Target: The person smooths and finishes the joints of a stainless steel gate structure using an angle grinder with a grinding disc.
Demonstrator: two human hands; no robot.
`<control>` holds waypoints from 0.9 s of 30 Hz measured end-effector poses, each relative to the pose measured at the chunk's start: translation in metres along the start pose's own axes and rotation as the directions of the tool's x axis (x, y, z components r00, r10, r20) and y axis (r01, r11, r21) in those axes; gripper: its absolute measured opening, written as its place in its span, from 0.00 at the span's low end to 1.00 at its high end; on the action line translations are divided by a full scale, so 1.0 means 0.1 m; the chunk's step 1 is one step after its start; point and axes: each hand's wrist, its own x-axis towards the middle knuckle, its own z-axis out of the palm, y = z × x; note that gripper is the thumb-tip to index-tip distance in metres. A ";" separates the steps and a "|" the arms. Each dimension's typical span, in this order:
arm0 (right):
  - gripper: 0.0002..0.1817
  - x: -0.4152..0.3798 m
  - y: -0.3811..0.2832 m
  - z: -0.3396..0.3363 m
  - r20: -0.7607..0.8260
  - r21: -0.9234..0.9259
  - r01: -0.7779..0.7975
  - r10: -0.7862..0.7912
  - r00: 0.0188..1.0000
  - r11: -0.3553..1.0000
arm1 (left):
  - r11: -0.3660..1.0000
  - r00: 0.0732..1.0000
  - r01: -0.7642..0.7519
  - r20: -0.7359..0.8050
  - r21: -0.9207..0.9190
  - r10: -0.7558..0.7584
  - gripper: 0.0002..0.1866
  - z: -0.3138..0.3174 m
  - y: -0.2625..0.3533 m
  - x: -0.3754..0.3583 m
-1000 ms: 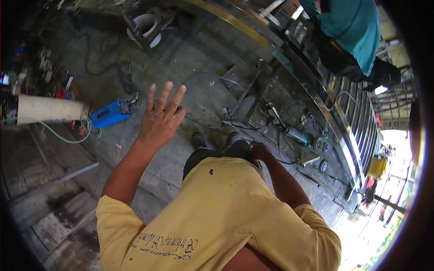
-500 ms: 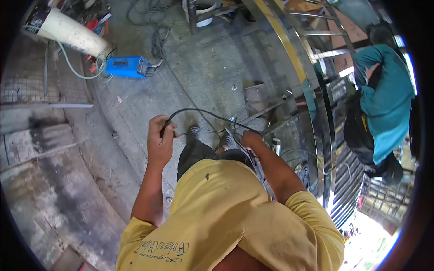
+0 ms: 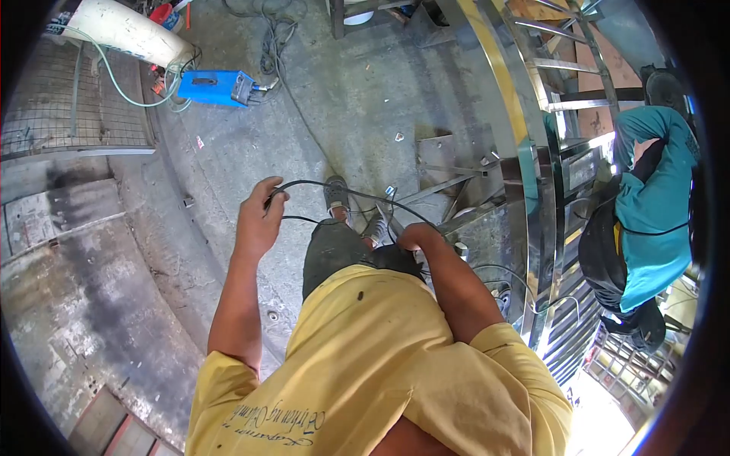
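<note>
My left hand (image 3: 260, 216) is raised at the left, its fingers closed round a black cable (image 3: 327, 183). From there the cable arches over my shoes (image 3: 337, 195) and comes down by the right wrist. A second stretch of cable leaves the left hand lower down, toward my thighs. My right hand (image 3: 415, 237) is close to my right thigh with its fingers curled in; what they grip is hidden. Just beyond it, thin dark lines cross near my other shoe.
A blue machine box (image 3: 217, 88) with cables stands on the floor beside a white cylinder (image 3: 129, 32). Metal bars (image 3: 441, 189) lie ahead to the right. A tall shiny metal frame (image 3: 530, 175) stands at the right; behind it bends a person in a teal shirt (image 3: 654, 205).
My left hand has moved slightly left and up with the cable; the right hand has shifted a little left and down. My feet are placed differently, and the view has shifted.
</note>
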 end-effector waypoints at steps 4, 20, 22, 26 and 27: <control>0.28 -0.03 -0.01 -0.01 0.030 0.088 -0.113 0.111 0.993 0.990 | 0.984 0.996 -0.002 0.085 0.178 -0.013 0.16 0.01 -0.23 0.26; 0.29 -0.03 -0.01 0.02 0.013 -0.010 -0.125 0.125 0.992 0.992 | 0.921 0.838 -0.344 -0.383 0.182 0.388 0.15 0.57 -0.70 2.22; 0.30 -0.17 -0.08 -0.09 -0.002 0.007 -0.148 0.148 0.989 0.989 | 0.804 0.753 -0.553 -0.282 0.217 0.594 0.13 0.56 0.01 2.44; 0.31 -0.18 -0.07 -0.06 -0.027 -0.002 -0.151 0.151 0.988 0.989 | 0.772 0.912 -0.390 0.326 0.502 0.249 0.11 0.74 -0.13 2.37; 0.31 -0.14 -0.06 -0.06 -0.042 -0.004 -0.150 0.150 0.988 0.989 | 0.751 0.903 -0.366 0.404 0.550 0.144 0.13 0.77 -0.32 2.32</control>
